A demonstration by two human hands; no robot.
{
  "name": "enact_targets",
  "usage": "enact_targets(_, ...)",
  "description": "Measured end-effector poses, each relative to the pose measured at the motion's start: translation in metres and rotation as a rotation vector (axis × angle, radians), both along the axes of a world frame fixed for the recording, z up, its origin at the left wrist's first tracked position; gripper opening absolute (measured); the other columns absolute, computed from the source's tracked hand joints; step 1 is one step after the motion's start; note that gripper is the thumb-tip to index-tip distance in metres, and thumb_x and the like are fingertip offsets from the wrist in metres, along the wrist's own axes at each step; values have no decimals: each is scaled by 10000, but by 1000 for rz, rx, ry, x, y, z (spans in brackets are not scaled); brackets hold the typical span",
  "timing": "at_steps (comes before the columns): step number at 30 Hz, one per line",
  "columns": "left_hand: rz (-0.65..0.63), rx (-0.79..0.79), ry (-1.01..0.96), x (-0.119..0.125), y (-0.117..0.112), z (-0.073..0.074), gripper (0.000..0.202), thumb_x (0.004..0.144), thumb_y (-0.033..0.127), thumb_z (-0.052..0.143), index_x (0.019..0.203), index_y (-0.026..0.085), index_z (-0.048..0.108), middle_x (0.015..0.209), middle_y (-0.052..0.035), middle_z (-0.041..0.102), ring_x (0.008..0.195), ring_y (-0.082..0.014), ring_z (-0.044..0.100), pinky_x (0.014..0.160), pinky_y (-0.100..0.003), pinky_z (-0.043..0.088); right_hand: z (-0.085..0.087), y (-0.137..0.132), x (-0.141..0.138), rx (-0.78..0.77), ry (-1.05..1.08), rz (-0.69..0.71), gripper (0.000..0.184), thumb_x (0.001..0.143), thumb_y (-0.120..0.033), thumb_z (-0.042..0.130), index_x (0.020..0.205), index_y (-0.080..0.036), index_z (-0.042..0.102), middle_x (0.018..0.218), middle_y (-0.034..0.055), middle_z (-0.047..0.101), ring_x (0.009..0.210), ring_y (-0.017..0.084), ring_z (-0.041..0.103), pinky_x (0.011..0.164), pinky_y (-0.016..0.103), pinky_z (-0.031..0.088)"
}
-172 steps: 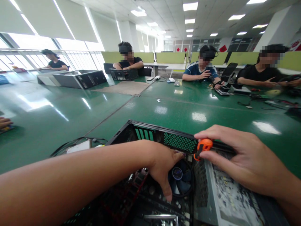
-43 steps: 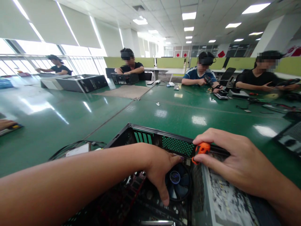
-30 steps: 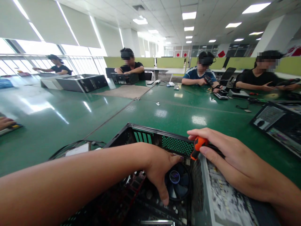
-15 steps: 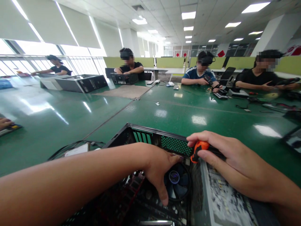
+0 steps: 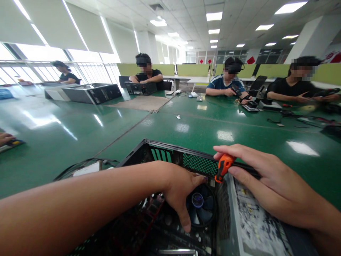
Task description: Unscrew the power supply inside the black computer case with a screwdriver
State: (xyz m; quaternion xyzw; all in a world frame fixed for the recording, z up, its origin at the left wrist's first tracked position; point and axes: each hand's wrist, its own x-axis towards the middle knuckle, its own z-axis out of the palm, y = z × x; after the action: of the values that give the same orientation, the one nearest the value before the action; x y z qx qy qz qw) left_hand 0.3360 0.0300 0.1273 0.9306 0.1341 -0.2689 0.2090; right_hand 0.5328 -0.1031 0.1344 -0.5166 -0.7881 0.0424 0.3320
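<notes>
My left hand [image 5: 181, 192] reaches across into an open black computer case [image 5: 183, 147]. Its thumb and fingers spread around the left side of a round black cooling fan [image 5: 207, 204] with a bluish hub, bracing or gripping it; part of the fingers is hidden. My right hand [image 5: 263, 181], at the case's right side, pinches the orange-and-black handle of a screwdriver [image 5: 224, 166] between thumb and fingers. The screwdriver is tilted beside the perforated wall, and its shaft cannot be made out. A scuffed metal box [image 5: 258, 220] lies beneath my right hand.
Cables and a white part [image 5: 87, 169] lie left of the case on the green table [image 5: 149, 128]. Co-workers sit around it with computer cases [image 5: 92, 94] and loose parts. Another person's hand [image 5: 6, 138] shows at the left edge.
My right hand has shifted slightly up and right, and the screwdriver handle stands a little more upright. My left hand remains at the fan.
</notes>
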Motion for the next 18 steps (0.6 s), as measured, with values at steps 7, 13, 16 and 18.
enact_targets(7, 47, -27, 115, 4, -1, 7, 1260, 540, 438, 802, 1558, 156, 115, 1607, -124, 240, 1435, -323, 337, 1179, -387, 285, 6, -20, -6, -65, 82, 50, 354, 980, -257, 508, 1294, -418, 533, 1256, -39, 667, 1093, 199, 669, 865, 280, 575)
enact_targets(13, 10, -61, 76, 4, 4, 1, 1228, 529, 476, 798, 1541, 125, 198, 1574, -146, 322, 1381, -361, 413, 1155, -412, 332, 10, -22, -13, -154, 35, 153, 347, 979, -290, 504, 1296, -432, 526, 1231, -48, 687, 1070, 186, 683, 869, 270, 581)
enact_targets(16, 15, -63, 63, 4, 3, 0, 1224, 523, 474, 800, 1542, 149, 204, 1564, -144, 346, 1363, -366, 437, 1136, -425, 358, 11, -20, -14, -155, 34, 162, 369, 977, -250, 504, 1296, -434, 521, 1242, -66, 691, 1104, 171, 672, 946, 275, 549)
enact_targets(18, 24, -63, 54, 4, 2, 0, 1223, 526, 463, 802, 1544, 158, 197, 1565, -143, 344, 1368, -356, 434, 1140, -416, 352, 11, -19, -15, -151, 31, 169, 369, 965, -237, 517, 1292, -407, 541, 1244, -52, 696, 1118, 182, 667, 961, 287, 543)
